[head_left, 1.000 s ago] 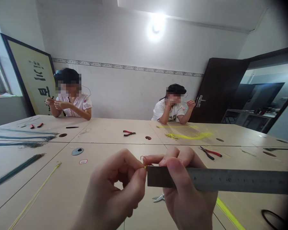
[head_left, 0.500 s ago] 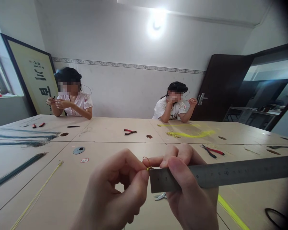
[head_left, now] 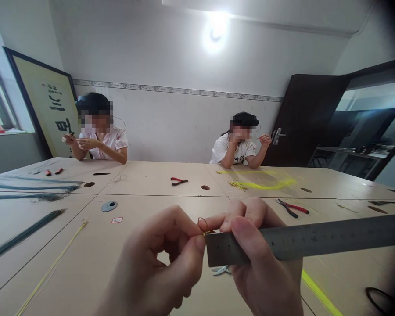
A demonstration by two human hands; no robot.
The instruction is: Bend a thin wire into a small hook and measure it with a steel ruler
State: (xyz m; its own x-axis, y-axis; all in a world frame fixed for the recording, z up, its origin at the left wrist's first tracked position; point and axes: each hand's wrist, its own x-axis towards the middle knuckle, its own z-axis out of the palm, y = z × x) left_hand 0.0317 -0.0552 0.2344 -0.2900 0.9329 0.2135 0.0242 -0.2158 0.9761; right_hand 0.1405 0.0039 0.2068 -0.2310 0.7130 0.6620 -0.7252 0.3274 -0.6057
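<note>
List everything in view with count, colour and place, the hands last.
Ruler: one, grey, front right
Thin loop: one, brownish, front centre
Pliers: two, red-black, back centre and right
Small items: two, red-black, back left
Snips: one, silver, front centre
Dark strands: several bundles, blue-green, left
Bright strands: several bundles, yellow, left and right
Round cover: one, grey, left
Label: one, red-edged white, left
Looped cord: one, black, lower right
Table: one, beige, across the middle
Co-workers: two, pale tops, behind the table
Framed panel: one, black-edged cream, left
Door: one, dark brown, right
Lamp: one, white, top
Left hand: one, bare, pinching at the loop
Right hand: one, bare, holding the ruler
</note>
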